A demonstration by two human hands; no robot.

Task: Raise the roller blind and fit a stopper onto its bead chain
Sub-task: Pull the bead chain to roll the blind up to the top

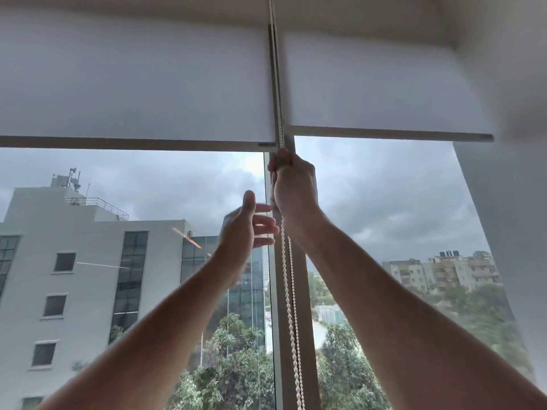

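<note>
Right hand (291,184) fists the white beaded plastic chain (288,276) just under the raised white fabric roller blind (384,84), likely to haul; left hand (247,229) spread beside, ready to take over.

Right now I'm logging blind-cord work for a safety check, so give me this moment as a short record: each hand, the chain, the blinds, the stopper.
right hand: right hand gripping the bead chain just below the blinds' bottom edges
left hand: left hand open, fingers straight, beside the chain, holding nothing
chain: hangs along the window mullion between two panes
blinds: left blind and right blind both raised partway, glass exposed below
stopper: none visible
</note>
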